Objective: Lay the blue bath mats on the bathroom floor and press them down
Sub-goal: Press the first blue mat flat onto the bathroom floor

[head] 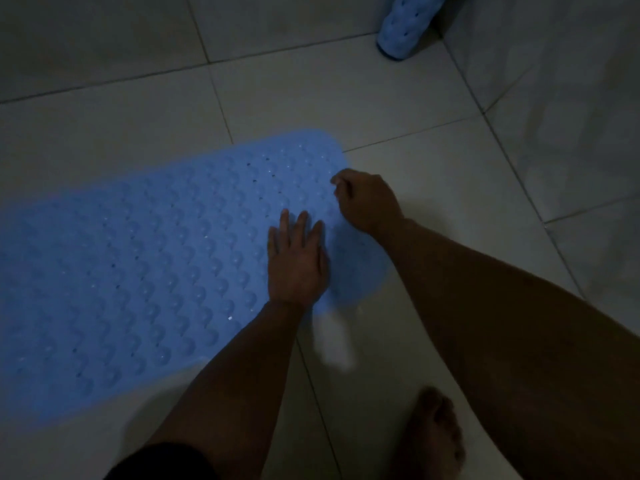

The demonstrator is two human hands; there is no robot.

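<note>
Left hand (297, 261) flat on blue mat (138, 258).

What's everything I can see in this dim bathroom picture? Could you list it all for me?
Flat bath mat: one, blue, bumpy with small holes, spread on the floor at left and centre.
Rolled bath mat: one, blue, standing in the far corner.
Floor tiles: many, pale grey, dark joints.
Left hand: one, fingers straight, flat on the mat.
Right hand: one, fingers curled at the mat's right end; grip unclear.
Bare foot: one, bottom right, on tile.
</note>
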